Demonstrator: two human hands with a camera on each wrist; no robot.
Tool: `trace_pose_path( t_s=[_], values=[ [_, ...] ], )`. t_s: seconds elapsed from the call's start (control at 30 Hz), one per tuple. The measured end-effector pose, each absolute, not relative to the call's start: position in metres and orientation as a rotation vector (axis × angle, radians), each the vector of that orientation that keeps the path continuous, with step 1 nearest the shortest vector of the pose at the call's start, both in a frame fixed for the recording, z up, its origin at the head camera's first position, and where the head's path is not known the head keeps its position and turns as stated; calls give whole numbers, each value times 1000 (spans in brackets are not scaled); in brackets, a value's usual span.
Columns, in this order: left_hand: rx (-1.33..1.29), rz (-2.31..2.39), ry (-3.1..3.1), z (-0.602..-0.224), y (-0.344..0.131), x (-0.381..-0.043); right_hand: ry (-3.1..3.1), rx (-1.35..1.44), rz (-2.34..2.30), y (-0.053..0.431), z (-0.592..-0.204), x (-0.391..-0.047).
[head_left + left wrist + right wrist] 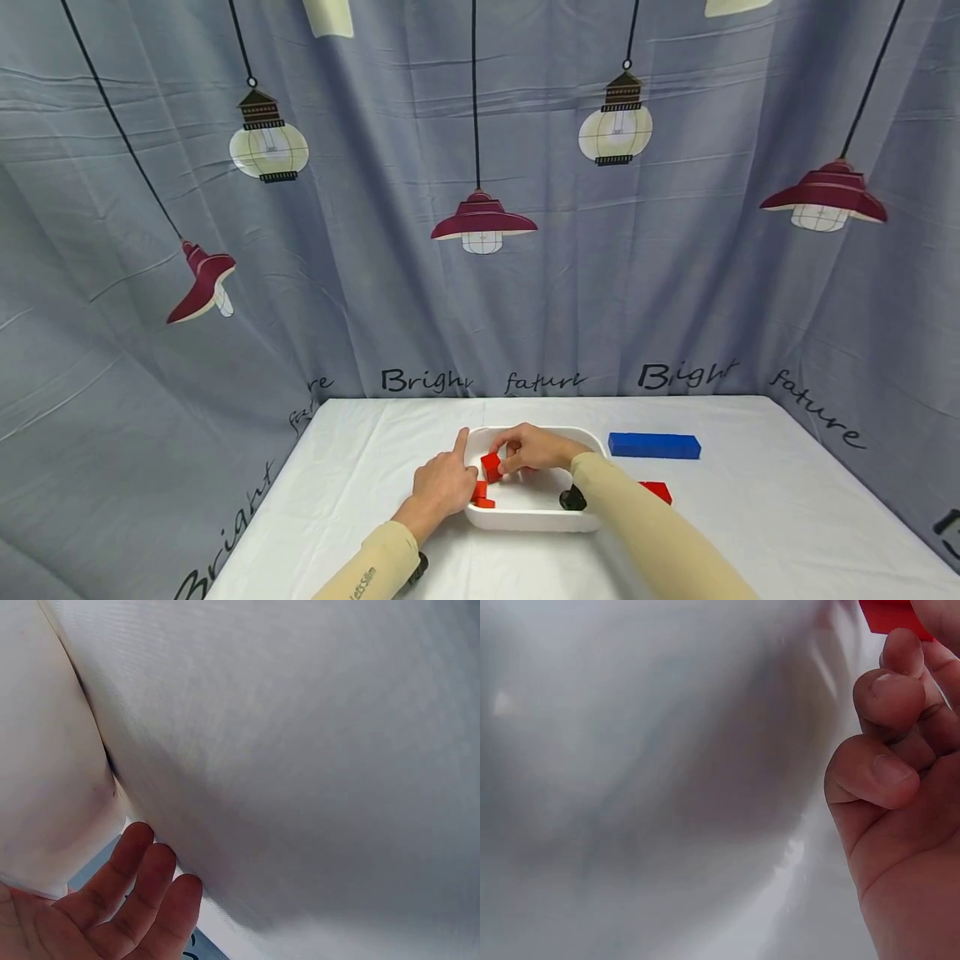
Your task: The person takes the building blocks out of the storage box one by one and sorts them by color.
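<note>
A white tray (534,521) sits on the table in the head view. Inside it, toward the left, my right hand (538,448) pinches a red block (491,467) between thumb and fingers. That block's edge also shows at the top of the right wrist view, by the curled fingers of the right hand (900,750). Along the tray's left side lies my left hand (444,483), its index finger stretched along the rim. In the left wrist view, the fingers of the left hand (142,900) rest against the pale outer wall. More red blocks (480,492) lie in the tray's near left corner.
A long blue block (654,446) lies on the white-covered table (765,500) right of the tray. Another red block (657,492) shows partly behind the right sleeve. A grey curtain (547,317) printed with lamps hangs behind the table.
</note>
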State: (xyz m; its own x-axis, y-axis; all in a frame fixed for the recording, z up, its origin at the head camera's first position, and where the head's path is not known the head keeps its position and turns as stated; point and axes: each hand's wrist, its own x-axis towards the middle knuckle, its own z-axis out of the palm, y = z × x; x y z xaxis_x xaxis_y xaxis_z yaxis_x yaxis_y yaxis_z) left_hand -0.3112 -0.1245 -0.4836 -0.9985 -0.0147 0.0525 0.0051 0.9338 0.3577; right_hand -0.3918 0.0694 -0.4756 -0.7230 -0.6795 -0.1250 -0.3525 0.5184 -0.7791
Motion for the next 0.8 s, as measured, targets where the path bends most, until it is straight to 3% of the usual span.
trace_pose_path(
  t_s=[0.8],
  values=[
    [12, -564, -3029, -484, -125, -310, 2398, -848, -1051, 138, -426, -380]
  ],
)
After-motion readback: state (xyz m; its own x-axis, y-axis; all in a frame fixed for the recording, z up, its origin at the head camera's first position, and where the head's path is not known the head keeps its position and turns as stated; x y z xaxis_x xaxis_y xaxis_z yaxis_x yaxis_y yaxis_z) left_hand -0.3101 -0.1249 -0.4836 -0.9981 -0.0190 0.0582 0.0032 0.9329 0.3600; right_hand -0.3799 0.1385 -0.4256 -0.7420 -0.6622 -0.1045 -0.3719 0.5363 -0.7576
